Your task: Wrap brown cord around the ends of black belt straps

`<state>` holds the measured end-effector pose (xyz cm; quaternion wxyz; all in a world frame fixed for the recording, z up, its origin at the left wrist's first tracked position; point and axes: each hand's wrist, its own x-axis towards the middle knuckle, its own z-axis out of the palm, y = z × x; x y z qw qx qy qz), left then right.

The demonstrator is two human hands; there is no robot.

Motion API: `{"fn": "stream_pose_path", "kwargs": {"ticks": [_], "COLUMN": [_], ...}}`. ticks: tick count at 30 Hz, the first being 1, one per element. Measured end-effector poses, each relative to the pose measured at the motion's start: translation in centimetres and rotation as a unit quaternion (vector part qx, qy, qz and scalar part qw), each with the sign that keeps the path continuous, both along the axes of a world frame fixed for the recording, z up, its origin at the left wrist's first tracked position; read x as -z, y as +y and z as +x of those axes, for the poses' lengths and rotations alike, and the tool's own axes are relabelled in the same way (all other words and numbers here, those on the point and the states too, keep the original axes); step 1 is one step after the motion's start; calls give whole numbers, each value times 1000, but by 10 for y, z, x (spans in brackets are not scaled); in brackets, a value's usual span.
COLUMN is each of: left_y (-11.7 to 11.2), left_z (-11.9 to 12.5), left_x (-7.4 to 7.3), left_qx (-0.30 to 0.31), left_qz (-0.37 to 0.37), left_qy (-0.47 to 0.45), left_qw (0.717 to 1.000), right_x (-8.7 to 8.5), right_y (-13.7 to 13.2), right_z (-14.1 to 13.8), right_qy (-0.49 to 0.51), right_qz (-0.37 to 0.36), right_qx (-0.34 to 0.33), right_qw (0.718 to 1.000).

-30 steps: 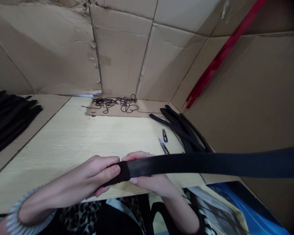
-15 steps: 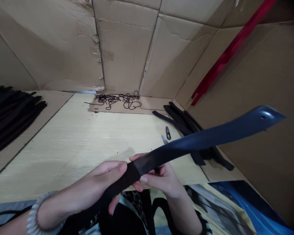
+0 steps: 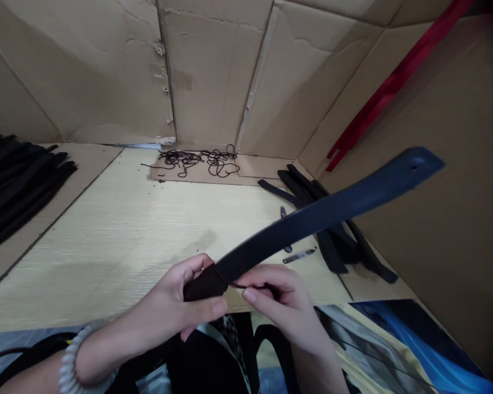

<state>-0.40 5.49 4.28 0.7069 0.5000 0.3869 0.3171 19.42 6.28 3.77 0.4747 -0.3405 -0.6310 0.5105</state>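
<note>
A long black curved blade-shaped piece (image 3: 287, 230) slants up to the right, with a small hole near its pointed far end. Its lower part is a dark cord-wrapped section (image 3: 205, 284). My left hand (image 3: 181, 295) is closed around this section, the thumb along its near side. Just right of it, my right hand (image 3: 277, 295) pinches a thin dark cord (image 3: 239, 286) that runs from the upper edge of the wrapping. Some of the right fingers are curled out of sight.
Black strips lie in a pile (image 3: 337, 241) at right and a stack (image 3: 20, 191) at left. Thread snips (image 3: 287, 249), partly hidden, and a small metal blade (image 3: 299, 255) lie behind my right hand. Loose cord (image 3: 189, 161) sits at the back. Cardboard walls (image 3: 213, 71) enclose the table.
My right hand has come from under the black piece to its right side and now pulls the cord out. My left hand has wrapped further round the wrapping. The piece's tip has moved up and left.
</note>
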Motion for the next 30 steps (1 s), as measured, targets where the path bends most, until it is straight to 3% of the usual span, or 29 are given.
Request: {"fn": "stream_pose_path", "kwargs": {"ticks": [3, 9, 12, 15, 17, 24, 30], "left_y": [0, 0, 1, 2, 3, 4, 1], "left_z": [1, 1, -3, -9, -12, -22, -21], "left_x": [1, 0, 0, -3, -7, -14, -6], "left_qx": [3, 12, 9, -29, -67, -129, -108], "left_qz": [20, -15, -12, 9, 12, 9, -56], "left_qy": [-9, 10, 10, 16, 7, 9, -30], "left_qw": [1000, 1000, 1000, 999, 998, 992, 992], "right_x": [-2, 7, 9, 3, -3, -5, -4], "right_y": [-2, -9, -14, -23, -29, -41, -42], "right_z": [0, 5, 10, 14, 15, 11, 2], "right_qy": [-21, -24, 92, 247, 291, 281, 266], "right_qz": [11, -19, -54, -108, -142, -195, -199], "right_qx": [9, 25, 0, -82, -110, -150, -160], "right_qw": [1000, 999, 994, 959, 940, 927, 930]}}
